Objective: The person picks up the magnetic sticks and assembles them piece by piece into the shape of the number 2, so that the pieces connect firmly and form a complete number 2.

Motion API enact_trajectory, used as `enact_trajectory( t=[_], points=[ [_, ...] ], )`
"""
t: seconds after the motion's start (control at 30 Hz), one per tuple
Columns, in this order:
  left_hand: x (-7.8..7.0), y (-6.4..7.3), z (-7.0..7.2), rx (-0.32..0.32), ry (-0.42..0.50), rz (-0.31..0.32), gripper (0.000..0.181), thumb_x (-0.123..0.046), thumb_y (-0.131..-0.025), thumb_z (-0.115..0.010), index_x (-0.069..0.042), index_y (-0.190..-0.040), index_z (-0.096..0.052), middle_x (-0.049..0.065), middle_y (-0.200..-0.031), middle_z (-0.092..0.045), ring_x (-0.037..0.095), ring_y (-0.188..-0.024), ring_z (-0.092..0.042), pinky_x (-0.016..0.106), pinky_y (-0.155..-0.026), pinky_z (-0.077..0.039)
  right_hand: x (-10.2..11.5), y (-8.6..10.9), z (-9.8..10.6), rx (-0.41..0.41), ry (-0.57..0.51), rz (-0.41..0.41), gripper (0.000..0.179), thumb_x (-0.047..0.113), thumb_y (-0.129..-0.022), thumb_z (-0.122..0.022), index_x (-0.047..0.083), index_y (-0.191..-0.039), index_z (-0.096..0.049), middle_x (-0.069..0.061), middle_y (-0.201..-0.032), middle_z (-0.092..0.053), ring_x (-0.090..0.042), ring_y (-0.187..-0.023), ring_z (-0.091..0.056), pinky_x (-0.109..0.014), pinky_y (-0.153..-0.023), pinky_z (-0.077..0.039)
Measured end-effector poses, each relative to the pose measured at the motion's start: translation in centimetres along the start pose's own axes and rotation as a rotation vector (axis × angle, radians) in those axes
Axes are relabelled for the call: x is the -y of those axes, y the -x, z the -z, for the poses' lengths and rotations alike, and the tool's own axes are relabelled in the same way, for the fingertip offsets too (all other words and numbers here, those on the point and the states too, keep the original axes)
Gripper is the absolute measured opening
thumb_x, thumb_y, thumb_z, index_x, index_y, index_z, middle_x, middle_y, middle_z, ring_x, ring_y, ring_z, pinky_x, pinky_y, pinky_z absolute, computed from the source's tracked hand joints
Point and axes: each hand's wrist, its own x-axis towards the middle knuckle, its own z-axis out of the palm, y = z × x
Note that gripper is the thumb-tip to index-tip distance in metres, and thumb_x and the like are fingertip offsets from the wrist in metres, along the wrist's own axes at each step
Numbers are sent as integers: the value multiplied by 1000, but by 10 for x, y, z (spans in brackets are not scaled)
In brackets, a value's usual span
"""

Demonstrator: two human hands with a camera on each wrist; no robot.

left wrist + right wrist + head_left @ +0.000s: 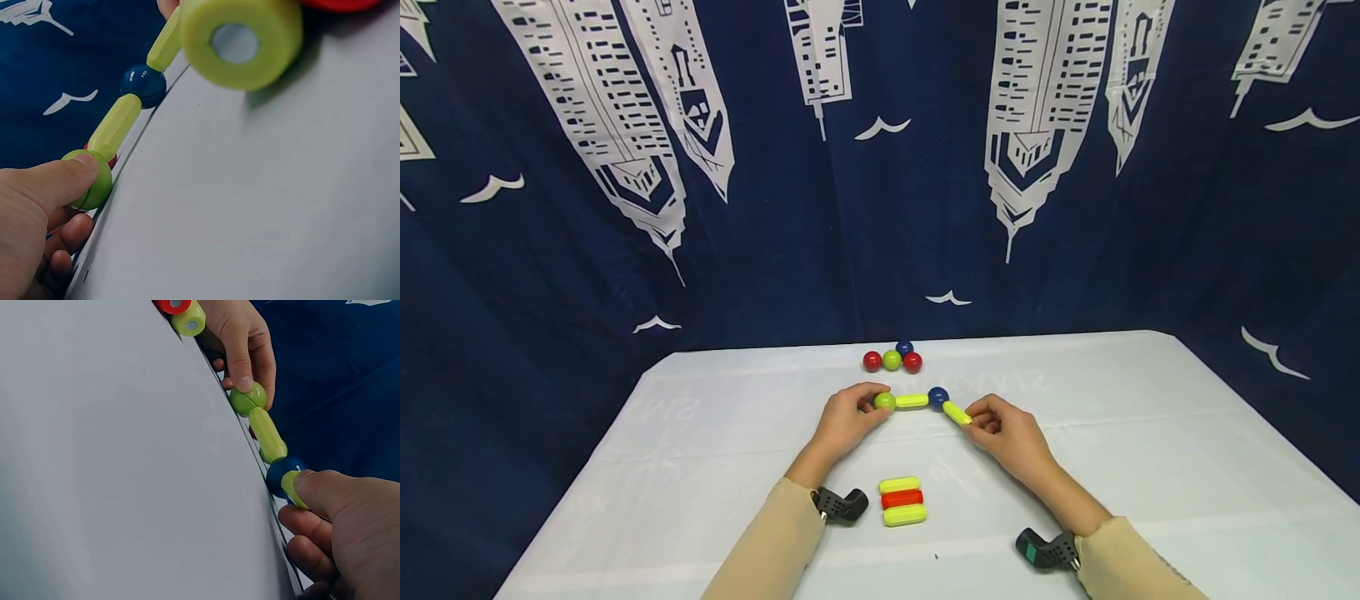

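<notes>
Yellow plastic rods and glossy balls made a short chain toward the far edge of the tabletop [700,508]: a green ball [885,402] pinched between the left hand's [845,423] thumb and fingers, a first yellow rod [912,402], a blue ball [937,397], then a second yellow rod [957,413], slanting toward the near right corner, its outer end pinched by the right hand [1013,435]. I could not tell whether the chain rested on the cloth or hung just above it. Toward the near edge, a red rod [902,499] lay between two spare yellow rods [905,516]. The weak spot, I judged, was the blue ball, which neither hand held: a tug or twist from the right could have parted a joint and let it roll. The left wrist camera [842,505], just beside the spare rods, might have knocked them askew. The left wrist view showed a grey disc [235,43], perhaps a magnet, in a spare rod's end, which the head view did not; only the head view showed all four loose balls [892,360] clustered by the far edge.
</notes>
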Motion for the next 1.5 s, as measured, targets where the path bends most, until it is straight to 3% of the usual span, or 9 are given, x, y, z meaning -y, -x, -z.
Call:
enact_trajectory(
  t=[0.43, 1.5],
  points=[
    [1, -1, -1, -1, -4, -2, 32, -17, -88, -77, -16, -119, -72, 1, -88, -64, 11, -77, -53, 25, -73, -44, 3, 1, -6, 85, -82, 63, 23, 7, -83, -78, 14, -103, -68, 4, -87, -71, -5, -75, -59, -20, -70, -49],
    [0, 0, -1, 2, 4, 16, 33, -17, -88, -75, -14, -120, -70, 2, -93, -65, 13, -79, -53, 26, -74, -44, 2, 1, -9, 103, -38, 83, 20, 10, -84, -79, 18, -99, -69, 9, -85, -70, -4, -72, -54, -20, -66, -44]
  ],
)
